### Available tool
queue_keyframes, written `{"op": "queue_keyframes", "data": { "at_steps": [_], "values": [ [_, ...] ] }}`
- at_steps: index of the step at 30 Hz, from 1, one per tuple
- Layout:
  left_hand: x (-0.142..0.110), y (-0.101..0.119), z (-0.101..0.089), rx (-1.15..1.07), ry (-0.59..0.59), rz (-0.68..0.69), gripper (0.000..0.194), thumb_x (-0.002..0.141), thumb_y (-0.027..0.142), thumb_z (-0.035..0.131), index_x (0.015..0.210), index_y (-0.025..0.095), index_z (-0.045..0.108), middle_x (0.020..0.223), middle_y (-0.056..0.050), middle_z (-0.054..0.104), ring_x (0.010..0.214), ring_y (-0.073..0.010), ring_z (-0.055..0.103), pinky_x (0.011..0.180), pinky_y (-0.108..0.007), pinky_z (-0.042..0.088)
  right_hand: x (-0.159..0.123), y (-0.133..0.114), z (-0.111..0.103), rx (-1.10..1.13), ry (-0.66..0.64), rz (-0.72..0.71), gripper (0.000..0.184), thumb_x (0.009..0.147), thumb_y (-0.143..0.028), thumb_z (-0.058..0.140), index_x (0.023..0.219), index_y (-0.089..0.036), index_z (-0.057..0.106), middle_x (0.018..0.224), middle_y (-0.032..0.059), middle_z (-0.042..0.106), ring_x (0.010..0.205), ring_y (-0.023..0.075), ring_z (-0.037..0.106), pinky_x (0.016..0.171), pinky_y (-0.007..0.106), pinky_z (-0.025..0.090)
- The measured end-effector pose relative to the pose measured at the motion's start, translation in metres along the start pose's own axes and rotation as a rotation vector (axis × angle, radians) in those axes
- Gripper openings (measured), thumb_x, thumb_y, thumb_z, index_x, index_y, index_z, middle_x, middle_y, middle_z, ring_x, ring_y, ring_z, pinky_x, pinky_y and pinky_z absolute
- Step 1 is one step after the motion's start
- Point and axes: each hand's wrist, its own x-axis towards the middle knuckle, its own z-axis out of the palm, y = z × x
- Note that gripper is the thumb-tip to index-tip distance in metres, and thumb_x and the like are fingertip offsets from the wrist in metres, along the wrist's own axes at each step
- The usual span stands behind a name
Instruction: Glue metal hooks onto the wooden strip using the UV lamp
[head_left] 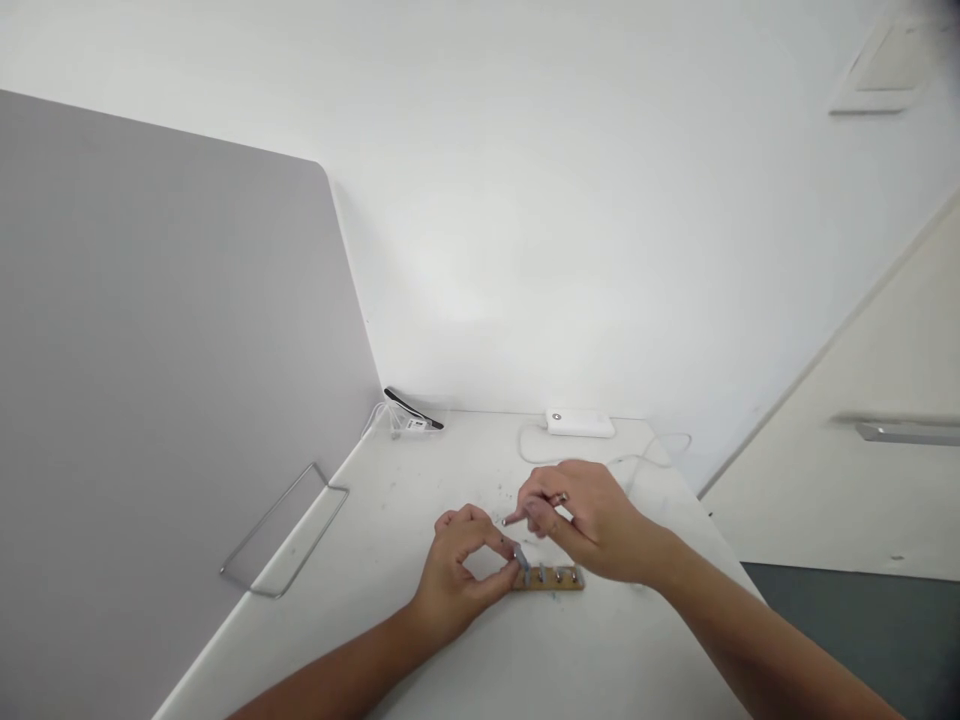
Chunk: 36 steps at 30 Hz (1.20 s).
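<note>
A small wooden strip (561, 581) with several metal bolts standing in it lies on the white table (420, 520). My left hand (459, 572) is closed, pinching a small grey metal piece (520, 557) at the strip's left end between thumb and forefinger. My right hand (585, 520) hovers just above the strip, its fingers curled around a thin metal tool or pin (517, 517) whose tip points left.
A grey divider panel (165, 340) with a wire bracket (285, 535) borders the table on the left. At the back lie a white power bank (579, 424) with a cable (652, 450) and a black-and-white clip (412, 412). A beige cabinet (862, 450) stands at the right.
</note>
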Motion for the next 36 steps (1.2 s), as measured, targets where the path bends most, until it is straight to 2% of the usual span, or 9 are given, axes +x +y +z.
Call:
{"op": "queue_keyframes", "data": {
  "at_steps": [3,6,9,13,20,25,28,32,36],
  "values": [
    [-0.001,-0.001,0.001,-0.014,0.01,0.002,0.014,0.077,0.011,0.072,0.074,0.024,0.067,0.08,0.001,0.079,0.082,-0.0213,0.066,0.089,-0.041,0.04,0.0,0.008,-0.003,-0.08,0.025,0.004,0.029,0.107,-0.031,0.045,0.092,-0.022,0.067,0.078,-0.0003,0.074,0.067,0.0139,0.06,0.068,0.027,0.04],
    [0.0,0.001,0.0,-0.017,0.013,0.001,0.016,0.076,0.009,0.071,0.073,0.024,0.066,0.079,0.003,0.079,0.082,-0.0205,0.066,0.087,-0.041,0.039,-0.001,0.01,-0.007,-0.129,-0.043,-0.054,0.033,0.106,-0.03,0.044,0.084,-0.021,0.067,0.064,-0.0017,0.068,0.058,0.0133,0.055,0.065,0.028,0.038],
    [0.001,0.003,-0.001,-0.017,0.014,0.005,0.016,0.076,0.01,0.071,0.072,0.024,0.065,0.076,0.003,0.077,0.08,-0.0202,0.066,0.085,-0.04,0.038,-0.002,0.004,-0.009,-0.022,-0.166,-0.168,0.036,0.106,-0.031,0.043,0.078,-0.022,0.064,0.055,-0.0043,0.061,0.05,0.0114,0.049,0.065,0.027,0.039],
    [0.002,0.005,-0.002,-0.009,0.013,0.001,0.015,0.076,0.014,0.073,0.07,0.023,0.063,0.073,0.003,0.076,0.078,-0.0204,0.064,0.083,-0.039,0.039,-0.004,-0.009,-0.005,0.152,-0.253,-0.249,0.034,0.104,-0.028,0.042,0.079,-0.022,0.063,0.06,-0.0057,0.066,0.05,0.0092,0.053,0.067,0.026,0.043],
    [0.002,0.005,-0.001,-0.013,-0.006,-0.016,0.014,0.076,0.012,0.07,0.073,0.024,0.065,0.077,0.003,0.076,0.079,-0.0199,0.065,0.082,-0.037,0.037,-0.002,-0.003,0.004,-0.033,0.005,-0.225,0.026,0.105,-0.032,0.044,0.09,-0.021,0.063,0.075,-0.0015,0.069,0.059,0.0119,0.05,0.067,0.029,0.038],
    [0.001,0.002,0.0,-0.035,-0.003,-0.007,0.016,0.076,0.009,0.071,0.073,0.024,0.065,0.079,0.005,0.077,0.082,-0.0193,0.065,0.086,-0.038,0.037,-0.002,0.003,-0.003,-0.144,0.044,-0.251,0.022,0.102,-0.023,0.046,0.087,-0.02,0.062,0.069,-0.002,0.066,0.055,0.0114,0.045,0.063,0.028,0.033],
    [0.001,0.002,0.0,-0.033,0.007,-0.007,0.015,0.076,0.01,0.071,0.073,0.024,0.065,0.077,0.004,0.077,0.08,-0.0196,0.065,0.085,-0.038,0.037,-0.003,0.002,-0.01,-0.142,-0.047,-0.202,0.025,0.102,-0.026,0.046,0.084,-0.021,0.063,0.065,-0.0021,0.065,0.053,0.0117,0.046,0.062,0.028,0.035],
    [0.001,0.002,0.0,-0.021,0.011,0.004,0.015,0.076,0.011,0.073,0.072,0.023,0.065,0.074,0.003,0.075,0.079,-0.0197,0.064,0.082,-0.037,0.037,-0.005,-0.006,-0.015,0.128,-0.268,-0.203,0.029,0.105,-0.031,0.046,0.082,-0.021,0.062,0.06,-0.0053,0.064,0.052,0.0094,0.054,0.06,0.023,0.04],
    [0.002,0.004,-0.002,-0.009,0.0,0.015,0.016,0.076,0.015,0.076,0.069,0.023,0.064,0.072,0.003,0.074,0.077,-0.0198,0.064,0.08,-0.036,0.038,-0.002,-0.019,-0.013,0.194,-0.25,-0.218,0.031,0.105,-0.03,0.046,0.083,-0.021,0.066,0.061,-0.005,0.066,0.053,0.0091,0.055,0.06,0.023,0.04]
  ]
}}
